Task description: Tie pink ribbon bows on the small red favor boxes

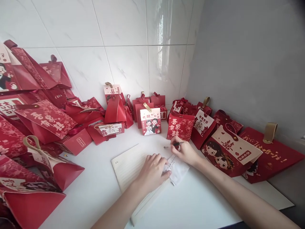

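Observation:
My left hand [153, 170] rests on an open lined notebook [127, 165], fingers loosely bent and thumb out, holding nothing. It also touches the edge of a loose sheet of white paper [178, 171] with handwriting on it, which lies partly over the notebook. Just beyond the sheet, my right hand [183, 151] is closed on a dark pen [177, 144]. A small greyish piece [166, 147] shows left of that hand; I cannot tell whether it belongs to the pen. Close behind my right hand stands a red gift box [180, 126] with white Chinese characters.
Red gift boxes [45, 121] are heaped along the left of the white table [95, 178]. A box with a cartoon couple [151, 122] stands at the back middle. Larger boxes [232, 151] line the right side by the grey wall [238, 63]. White tiles [124, 22] rise behind.

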`<state>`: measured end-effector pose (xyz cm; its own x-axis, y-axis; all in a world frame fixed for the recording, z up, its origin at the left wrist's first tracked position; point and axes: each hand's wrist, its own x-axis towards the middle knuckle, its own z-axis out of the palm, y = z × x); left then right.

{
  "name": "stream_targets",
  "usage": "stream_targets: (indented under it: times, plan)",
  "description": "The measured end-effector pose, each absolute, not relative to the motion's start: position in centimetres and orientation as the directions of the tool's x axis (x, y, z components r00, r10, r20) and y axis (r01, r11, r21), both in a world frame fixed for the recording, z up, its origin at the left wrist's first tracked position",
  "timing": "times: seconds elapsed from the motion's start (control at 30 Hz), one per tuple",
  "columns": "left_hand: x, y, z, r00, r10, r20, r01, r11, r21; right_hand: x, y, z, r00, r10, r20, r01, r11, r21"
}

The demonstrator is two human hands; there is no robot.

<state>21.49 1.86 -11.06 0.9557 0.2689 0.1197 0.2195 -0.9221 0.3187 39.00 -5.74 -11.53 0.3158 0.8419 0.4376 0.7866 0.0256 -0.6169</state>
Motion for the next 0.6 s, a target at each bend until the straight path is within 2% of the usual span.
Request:
stream_targets:
  times: [0.23, 0.47, 0.6]
  plan:
    - [21.5, 1.9, -11.2, 0.959, 0.252, 0.128, 0.207, -0.934, 0.291, 38.8, -6.0, -10.9, 0.294, 0.851, 0.435, 0.79, 0.039, -0.611]
    - [21.4, 1.7, -11.1, 0.959, 0.257, 0.12, 0.212, -0.93, 0.3, 38.5, -6.5, -10.2, 0.3, 0.882, 0.364, 0.808, -0.032, -0.589]
    - [21.4, 1.6, -11.0, 0.956, 0.265, 0.128, 0.224, -0.936, 0.271, 38.8, -6.9, -10.1, 0.27, 0.883, 0.383, 0.805, 0.011, -0.593]
